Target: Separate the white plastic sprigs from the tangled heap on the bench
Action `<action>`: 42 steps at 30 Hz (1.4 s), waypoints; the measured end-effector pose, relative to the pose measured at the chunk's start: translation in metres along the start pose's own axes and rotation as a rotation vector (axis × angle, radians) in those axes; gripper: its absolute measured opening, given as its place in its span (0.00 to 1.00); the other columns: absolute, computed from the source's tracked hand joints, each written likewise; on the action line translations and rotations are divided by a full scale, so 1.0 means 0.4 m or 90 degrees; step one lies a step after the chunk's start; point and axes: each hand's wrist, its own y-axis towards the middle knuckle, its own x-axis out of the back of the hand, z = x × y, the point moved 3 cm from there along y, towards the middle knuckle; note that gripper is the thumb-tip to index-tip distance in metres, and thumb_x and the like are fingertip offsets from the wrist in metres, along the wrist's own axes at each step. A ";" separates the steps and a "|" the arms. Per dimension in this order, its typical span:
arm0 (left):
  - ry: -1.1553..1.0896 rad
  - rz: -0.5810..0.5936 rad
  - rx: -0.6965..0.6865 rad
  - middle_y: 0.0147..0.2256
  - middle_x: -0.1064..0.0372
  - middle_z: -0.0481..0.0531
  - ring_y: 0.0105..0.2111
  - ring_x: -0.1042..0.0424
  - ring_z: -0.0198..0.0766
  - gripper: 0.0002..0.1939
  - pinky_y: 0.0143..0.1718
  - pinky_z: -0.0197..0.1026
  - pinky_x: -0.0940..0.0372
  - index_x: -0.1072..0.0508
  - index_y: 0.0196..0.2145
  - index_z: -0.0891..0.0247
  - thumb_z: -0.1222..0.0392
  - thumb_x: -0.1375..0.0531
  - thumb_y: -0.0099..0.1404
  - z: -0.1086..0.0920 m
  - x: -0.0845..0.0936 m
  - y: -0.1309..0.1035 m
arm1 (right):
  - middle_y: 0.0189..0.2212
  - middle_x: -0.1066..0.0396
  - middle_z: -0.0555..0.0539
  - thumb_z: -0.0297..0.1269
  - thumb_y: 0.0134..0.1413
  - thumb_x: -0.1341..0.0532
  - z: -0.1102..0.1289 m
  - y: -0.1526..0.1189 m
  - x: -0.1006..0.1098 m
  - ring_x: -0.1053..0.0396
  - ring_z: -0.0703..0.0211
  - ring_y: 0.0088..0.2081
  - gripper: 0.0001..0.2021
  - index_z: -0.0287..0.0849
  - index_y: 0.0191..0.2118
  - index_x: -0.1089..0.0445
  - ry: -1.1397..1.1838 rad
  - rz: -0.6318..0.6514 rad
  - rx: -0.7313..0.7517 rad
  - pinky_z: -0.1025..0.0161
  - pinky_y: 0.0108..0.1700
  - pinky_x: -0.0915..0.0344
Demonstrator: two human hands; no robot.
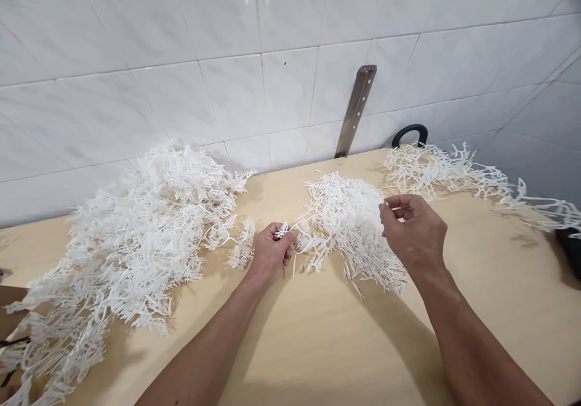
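My left hand [276,245] is closed around a small white branched piece [282,231], near the left side of a middle pile of thin white sprigs [351,218]. Above that pile's right edge, my right hand [411,227] is pinched, with a tiny white bit at the fingertips that is too small to name. A large heap of white feathery branched pieces [149,230] spreads over the left part of the table. Between this heap and my left hand lies a small white cluster [242,244]. Bare-looking white branched stems [454,173] lie at the back right.
The light wooden table [318,351] meets a white tiled wall [227,97]. A metal bar [356,111] leans there. Behind the stems stands a black curved handle [411,129]. A black object [571,252] is at the right edge, and a brown box [11,309] at the left.
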 end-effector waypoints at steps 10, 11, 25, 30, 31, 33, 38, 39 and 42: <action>-0.024 0.029 -0.054 0.17 0.38 0.39 0.15 0.41 0.28 0.19 0.16 0.31 0.43 0.32 0.34 0.62 0.52 0.29 0.50 -0.009 -0.010 -0.009 | 0.29 0.25 0.46 0.45 0.58 0.40 0.058 -0.048 -0.026 0.29 0.57 0.30 0.11 0.43 0.37 0.27 0.102 0.084 0.018 0.60 0.33 0.33; -0.024 0.032 -0.057 0.18 0.37 0.40 0.15 0.41 0.28 0.20 0.16 0.32 0.43 0.32 0.34 0.62 0.53 0.29 0.50 -0.010 -0.011 -0.009 | 0.29 0.25 0.46 0.46 0.59 0.41 0.071 -0.064 -0.040 0.29 0.57 0.29 0.12 0.43 0.38 0.27 0.126 0.142 0.015 0.61 0.32 0.33; -0.130 0.037 -0.029 0.28 0.28 0.48 0.18 0.38 0.26 0.18 0.16 0.30 0.43 0.31 0.33 0.64 0.53 0.29 0.51 -0.019 0.001 0.003 | 0.22 0.31 0.50 0.52 0.60 0.42 0.107 -0.135 -0.102 0.40 0.63 0.21 0.19 0.41 0.43 0.26 0.200 0.460 -0.031 0.65 0.24 0.43; -0.121 0.043 -0.025 0.24 0.30 0.45 0.17 0.39 0.26 0.20 0.16 0.30 0.42 0.31 0.33 0.64 0.54 0.27 0.48 -0.021 -0.002 0.002 | 0.27 0.29 0.49 0.50 0.61 0.42 0.133 -0.162 -0.115 0.38 0.63 0.25 0.17 0.41 0.43 0.27 0.248 0.547 -0.003 0.66 0.26 0.42; -0.123 0.043 -0.024 0.23 0.30 0.45 0.17 0.39 0.27 0.21 0.16 0.30 0.42 0.31 0.34 0.64 0.54 0.27 0.48 -0.021 -0.003 0.002 | 0.28 0.29 0.49 0.49 0.61 0.42 0.138 -0.169 -0.119 0.37 0.64 0.25 0.16 0.41 0.41 0.27 0.251 0.558 0.013 0.66 0.27 0.42; -0.135 0.040 -0.021 0.23 0.30 0.44 0.16 0.39 0.27 0.23 0.15 0.30 0.42 0.32 0.36 0.63 0.55 0.26 0.47 -0.020 -0.003 0.002 | 0.26 0.30 0.50 0.47 0.61 0.42 0.144 -0.181 -0.126 0.38 0.64 0.26 0.13 0.42 0.36 0.27 0.247 0.574 0.034 0.67 0.27 0.42; -0.175 0.039 0.024 0.26 0.27 0.47 0.17 0.38 0.26 0.24 0.15 0.29 0.44 0.32 0.35 0.64 0.56 0.26 0.46 -0.019 0.004 0.009 | 0.21 0.34 0.53 0.47 0.61 0.43 0.148 -0.213 -0.144 0.39 0.66 0.20 0.15 0.42 0.32 0.28 0.274 0.665 -0.061 0.69 0.20 0.42; -0.187 0.041 0.036 0.26 0.27 0.47 0.17 0.37 0.26 0.23 0.15 0.29 0.44 0.32 0.33 0.64 0.56 0.26 0.45 -0.019 0.006 0.010 | 0.19 0.35 0.53 0.48 0.62 0.43 0.148 -0.222 -0.148 0.40 0.66 0.18 0.16 0.42 0.32 0.28 0.282 0.689 -0.086 0.69 0.19 0.42; -0.216 0.060 0.061 0.26 0.29 0.47 0.17 0.38 0.24 0.21 0.16 0.29 0.44 0.32 0.29 0.66 0.57 0.26 0.45 -0.018 0.009 0.014 | 0.14 0.37 0.55 0.52 0.63 0.46 0.150 -0.245 -0.157 0.41 0.67 0.14 0.19 0.42 0.31 0.29 0.290 0.737 -0.104 0.70 0.17 0.41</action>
